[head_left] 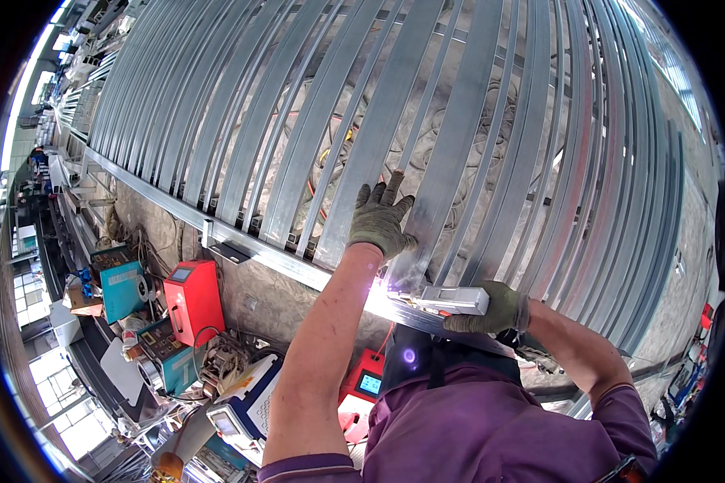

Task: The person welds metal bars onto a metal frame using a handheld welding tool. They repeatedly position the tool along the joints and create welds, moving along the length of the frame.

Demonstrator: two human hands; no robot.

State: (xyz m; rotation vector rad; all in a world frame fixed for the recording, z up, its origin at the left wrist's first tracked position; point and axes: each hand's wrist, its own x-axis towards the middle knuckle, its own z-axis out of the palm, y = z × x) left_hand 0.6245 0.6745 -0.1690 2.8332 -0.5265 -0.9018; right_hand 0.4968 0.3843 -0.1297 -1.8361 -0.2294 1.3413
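Note:
My left hand (381, 217), in a grey-green work glove, lies with fingers spread on the grey metal slats (383, 121) of a large frame. In my right hand (498, 310), gloved the same way, is a silver handheld welding gun (459, 300). Its tip points left toward the frame's near rail (286, 263). A bright white-violet weld glare (379, 295) burns where tip and rail meet, just below my left wrist. The glare hides the joint itself.
Beneath the slats, coiled cables (499, 113) lie on the concrete floor. To the left stand a red machine (191, 302), a teal wire-feed unit (121, 283) and a white-and-blue machine (246, 406). A red unit with a lit screen (369, 384) sits close by my body.

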